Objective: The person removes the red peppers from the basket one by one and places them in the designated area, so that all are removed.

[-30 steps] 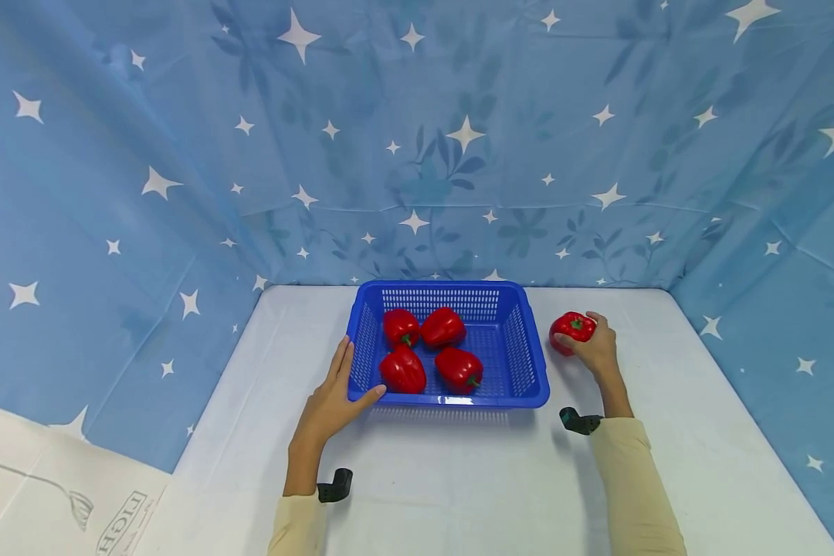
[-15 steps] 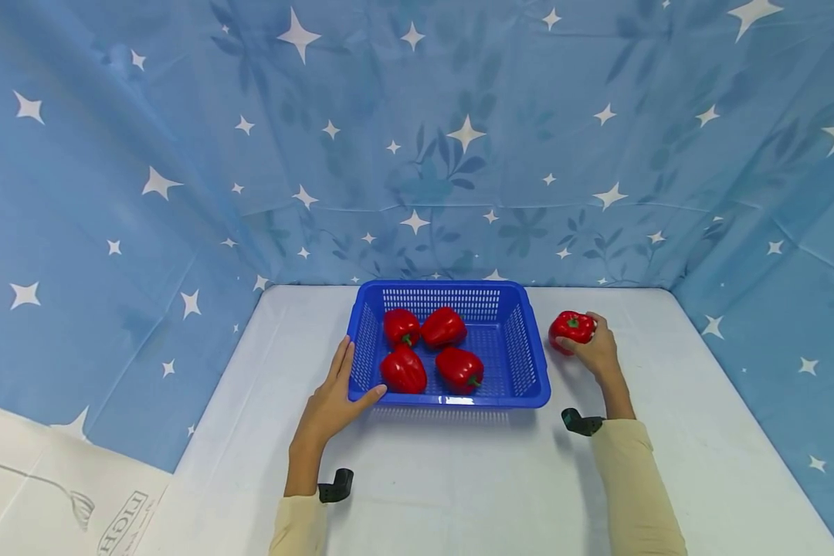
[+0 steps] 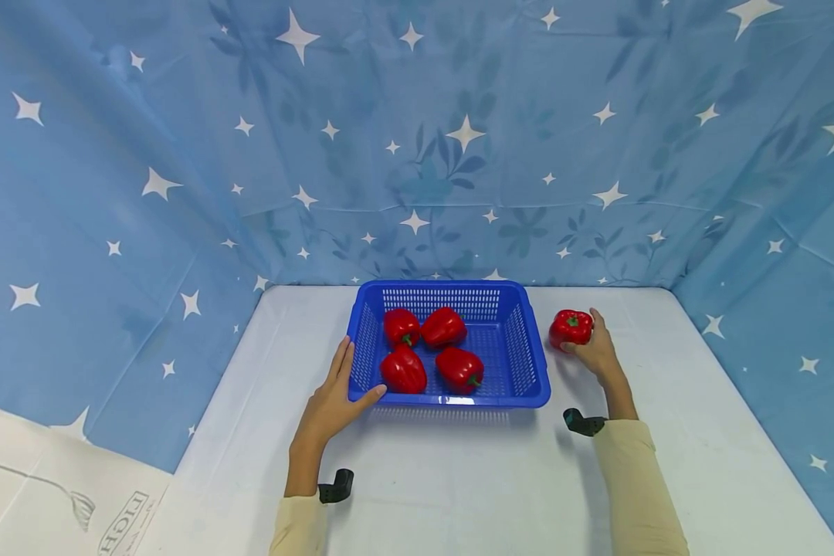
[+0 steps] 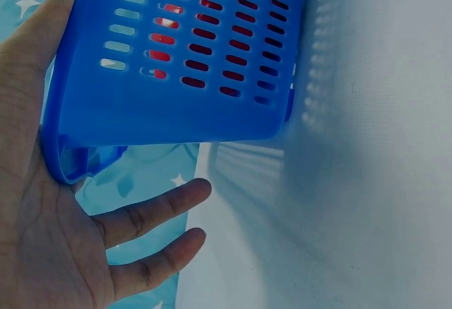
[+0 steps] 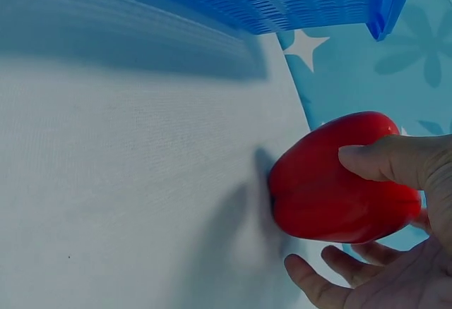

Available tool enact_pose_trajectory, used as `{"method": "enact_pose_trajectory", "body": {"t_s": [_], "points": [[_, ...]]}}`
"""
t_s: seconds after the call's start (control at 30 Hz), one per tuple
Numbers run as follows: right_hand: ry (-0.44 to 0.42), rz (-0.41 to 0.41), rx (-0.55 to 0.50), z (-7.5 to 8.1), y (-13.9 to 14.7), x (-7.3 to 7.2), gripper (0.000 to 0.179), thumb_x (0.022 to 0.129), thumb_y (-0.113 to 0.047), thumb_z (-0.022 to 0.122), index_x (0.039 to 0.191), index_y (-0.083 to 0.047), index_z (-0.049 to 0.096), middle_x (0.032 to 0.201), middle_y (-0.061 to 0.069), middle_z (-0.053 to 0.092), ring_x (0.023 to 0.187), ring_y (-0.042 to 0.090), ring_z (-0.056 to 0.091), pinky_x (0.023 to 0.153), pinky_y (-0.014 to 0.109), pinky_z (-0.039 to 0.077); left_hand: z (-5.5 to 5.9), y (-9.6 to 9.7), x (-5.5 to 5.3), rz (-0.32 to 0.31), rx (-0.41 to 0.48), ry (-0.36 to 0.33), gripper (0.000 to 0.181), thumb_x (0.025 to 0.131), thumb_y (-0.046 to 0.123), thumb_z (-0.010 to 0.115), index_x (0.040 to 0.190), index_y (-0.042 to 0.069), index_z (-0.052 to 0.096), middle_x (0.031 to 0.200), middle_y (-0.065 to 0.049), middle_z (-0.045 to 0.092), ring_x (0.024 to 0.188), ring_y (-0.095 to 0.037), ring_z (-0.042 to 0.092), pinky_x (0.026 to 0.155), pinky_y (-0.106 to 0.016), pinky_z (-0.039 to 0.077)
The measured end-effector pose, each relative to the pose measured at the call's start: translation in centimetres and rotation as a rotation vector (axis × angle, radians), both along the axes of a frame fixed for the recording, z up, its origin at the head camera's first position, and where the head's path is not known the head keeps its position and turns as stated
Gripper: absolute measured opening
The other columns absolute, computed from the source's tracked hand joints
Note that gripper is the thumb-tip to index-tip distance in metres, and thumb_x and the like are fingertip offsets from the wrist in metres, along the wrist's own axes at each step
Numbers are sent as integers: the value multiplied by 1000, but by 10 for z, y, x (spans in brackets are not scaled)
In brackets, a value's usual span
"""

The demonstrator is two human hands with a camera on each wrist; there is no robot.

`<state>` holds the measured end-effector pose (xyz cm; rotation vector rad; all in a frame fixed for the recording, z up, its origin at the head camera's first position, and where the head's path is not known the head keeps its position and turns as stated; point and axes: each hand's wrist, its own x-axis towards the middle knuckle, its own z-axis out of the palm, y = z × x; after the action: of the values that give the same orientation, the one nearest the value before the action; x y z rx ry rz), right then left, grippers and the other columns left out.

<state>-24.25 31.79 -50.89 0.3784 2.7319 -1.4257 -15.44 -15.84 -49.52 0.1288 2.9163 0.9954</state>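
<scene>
A blue plastic basket (image 3: pixel 521 400) stands on the white table, with several red bell peppers (image 3: pixel 459 369) lying inside it. My left hand (image 3: pixel 329 405) rests on its near left corner, fingers straight along the left rim and thumb over the front rim. In the left wrist view, two fingers (image 4: pixel 157 214) stretch out clear of the basket wall. Right of the basket, another red bell pepper (image 3: pixel 570 329) stands on the table, stem up. Around its right side is my right hand (image 3: pixel 599 351), thumb against the pepper and lower fingers spread apart from it. Part of that hand's far side is hidden.
Blue star-patterned cloth (image 3: pixel 417 154) hangs behind the table and along both sides. The white tabletop (image 3: pixel 452 486) extends in front of the basket and to its right. A printed pale sheet (image 3: pixel 55 486) lies at lower left. Each wrist carries a small black camera (image 3: pixel 337 486).
My right hand has eased slightly rightward on the pepper, its thumb sliding back and fingers loosening. That pepper has shifted only a little. The left hand and basket stay in place.
</scene>
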Motion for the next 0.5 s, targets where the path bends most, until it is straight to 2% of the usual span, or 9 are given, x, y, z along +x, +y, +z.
{"method": "enact_pose_trajectory", "body": {"t_s": [0.27,0.5], "points": [[30,-9,22,0,1,4,99,87,-8,67,155,0,-5,155,37,11,144,54,16,111,68,25,-3,0,0,-1,6,12,106,80,76,54,158,27,1,166,10,-6,145,-43,30,101,-69,39],[13,-64,24,2,-1,8,99,89,-15,69,156,-4,-3,156,35,10,144,53,16,110,69,27,-1,-2,-1,1,3,6,107,79,78,53,158,28,1,165,12,-7,145,-42,30,100,-69,40]]}}
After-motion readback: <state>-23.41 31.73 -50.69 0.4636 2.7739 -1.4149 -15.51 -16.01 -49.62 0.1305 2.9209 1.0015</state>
